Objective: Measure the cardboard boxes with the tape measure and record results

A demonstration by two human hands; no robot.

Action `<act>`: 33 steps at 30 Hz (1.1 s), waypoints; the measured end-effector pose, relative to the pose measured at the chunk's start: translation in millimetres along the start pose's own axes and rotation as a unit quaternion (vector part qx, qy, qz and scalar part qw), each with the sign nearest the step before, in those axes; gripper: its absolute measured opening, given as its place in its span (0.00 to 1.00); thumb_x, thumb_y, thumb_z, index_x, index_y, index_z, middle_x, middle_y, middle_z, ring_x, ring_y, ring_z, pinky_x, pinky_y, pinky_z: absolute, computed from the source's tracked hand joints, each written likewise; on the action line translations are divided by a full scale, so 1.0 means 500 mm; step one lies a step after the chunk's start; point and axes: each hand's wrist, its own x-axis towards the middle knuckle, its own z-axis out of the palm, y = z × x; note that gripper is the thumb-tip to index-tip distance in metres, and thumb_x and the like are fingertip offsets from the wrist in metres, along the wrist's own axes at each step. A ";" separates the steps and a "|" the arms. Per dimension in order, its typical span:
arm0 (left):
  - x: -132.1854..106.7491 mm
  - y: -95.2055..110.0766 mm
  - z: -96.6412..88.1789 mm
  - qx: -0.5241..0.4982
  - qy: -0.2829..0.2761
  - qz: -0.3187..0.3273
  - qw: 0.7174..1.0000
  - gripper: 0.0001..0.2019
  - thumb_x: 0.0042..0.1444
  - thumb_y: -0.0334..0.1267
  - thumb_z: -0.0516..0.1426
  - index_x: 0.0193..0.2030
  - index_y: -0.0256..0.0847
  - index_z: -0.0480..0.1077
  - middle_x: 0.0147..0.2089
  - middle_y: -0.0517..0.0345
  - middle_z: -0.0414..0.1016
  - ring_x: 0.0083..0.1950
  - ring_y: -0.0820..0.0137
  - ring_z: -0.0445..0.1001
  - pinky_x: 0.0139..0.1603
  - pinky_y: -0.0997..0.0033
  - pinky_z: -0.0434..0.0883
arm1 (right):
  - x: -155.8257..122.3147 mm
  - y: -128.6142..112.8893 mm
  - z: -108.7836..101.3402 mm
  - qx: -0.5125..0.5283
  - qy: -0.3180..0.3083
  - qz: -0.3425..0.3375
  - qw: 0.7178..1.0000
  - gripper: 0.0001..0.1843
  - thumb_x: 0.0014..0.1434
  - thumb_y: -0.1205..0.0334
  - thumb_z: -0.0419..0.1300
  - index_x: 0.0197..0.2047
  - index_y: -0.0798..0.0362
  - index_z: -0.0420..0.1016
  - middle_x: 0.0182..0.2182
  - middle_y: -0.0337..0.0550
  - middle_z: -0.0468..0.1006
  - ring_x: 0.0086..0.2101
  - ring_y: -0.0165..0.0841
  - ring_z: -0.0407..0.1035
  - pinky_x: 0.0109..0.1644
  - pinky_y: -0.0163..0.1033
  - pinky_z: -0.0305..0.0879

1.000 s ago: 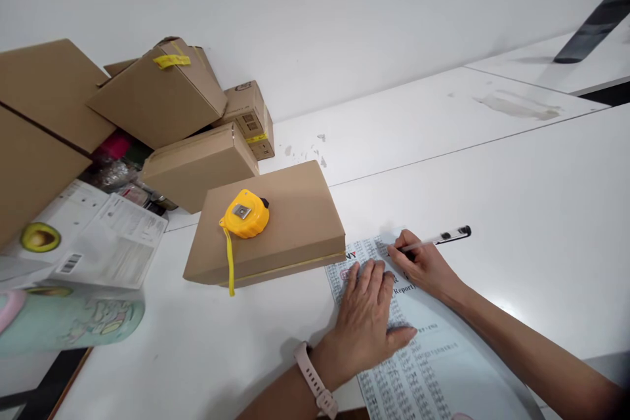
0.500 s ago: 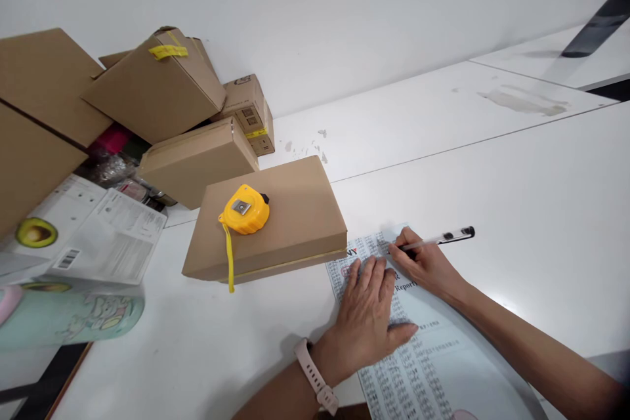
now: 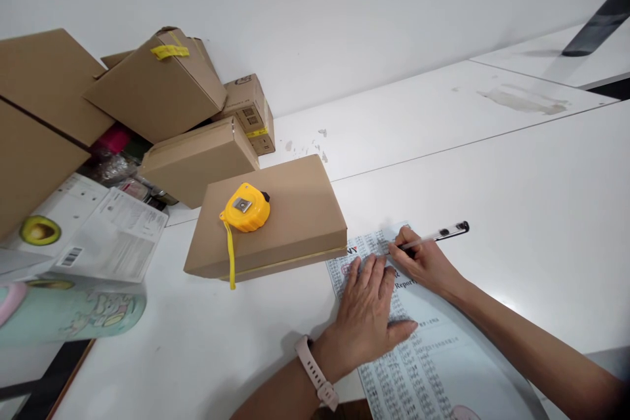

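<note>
My right hand [image 3: 424,264] is closed around a pen [image 3: 445,232] with a clear barrel and black end. Its tip is at the upper part of a light blue sheet of paper [image 3: 462,361], beside rows of dense handwriting; the exact tip is hidden by my fingers. Flat on the same sheet lies my left hand [image 3: 367,315], fingers stretched and thumb apart, with a pale pink watch band on the wrist. Printed words, including "Report", and red stamp marks show on the paper. The sheet's lower right side curves up under my right forearm.
A closed cardboard box [image 3: 280,216] bearing a yellow tape measure [image 3: 246,207] stands left of the paper. More cardboard boxes [image 3: 162,85] are piled behind it. A mint-green bottle [image 3: 93,312] is at the left, and a dark cylinder [image 3: 598,23] stands at the far right.
The pen's upper end has tilted slightly left and up as my right hand writes in place. My left hand stays flat on the paper.
</note>
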 end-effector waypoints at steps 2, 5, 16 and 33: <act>0.000 0.000 0.001 0.002 -0.002 0.001 1.000 0.41 0.67 0.63 0.47 0.72 0.28 0.53 0.77 0.33 0.49 0.79 0.49 0.42 0.78 0.42 0.42 | 0.000 -0.003 -0.001 0.000 0.000 -0.002 1.000 0.15 0.63 0.53 0.56 0.28 0.47 0.57 0.19 0.30 0.56 0.21 0.28 0.50 0.23 0.36 0.49; -0.001 0.001 0.001 0.002 0.004 0.000 1.000 0.41 0.67 0.63 0.47 0.72 0.28 0.53 0.77 0.34 0.49 0.79 0.49 0.42 0.78 0.42 0.41 | 0.000 -0.006 -0.002 0.001 0.002 -0.004 1.000 0.15 0.63 0.53 0.57 0.28 0.47 0.57 0.19 0.30 0.56 0.21 0.27 0.50 0.23 0.36 0.48; -0.001 0.000 0.000 -0.004 0.011 0.002 1.000 0.40 0.67 0.62 0.49 0.73 0.29 0.53 0.77 0.35 0.50 0.79 0.50 0.43 0.78 0.43 0.42 | 0.003 0.001 -0.001 -0.007 0.024 -0.007 1.000 0.15 0.65 0.53 0.56 0.29 0.47 0.59 0.20 0.30 0.56 0.21 0.28 0.50 0.24 0.36 0.50; -0.001 0.000 0.002 0.001 0.017 0.005 1.000 0.40 0.66 0.62 0.50 0.72 0.29 0.53 0.77 0.35 0.50 0.79 0.51 0.43 0.78 0.43 0.42 | 0.001 -0.007 -0.003 -0.001 0.029 0.009 1.000 0.16 0.63 0.51 0.58 0.28 0.47 0.60 0.19 0.31 0.56 0.21 0.27 0.49 0.22 0.35 0.48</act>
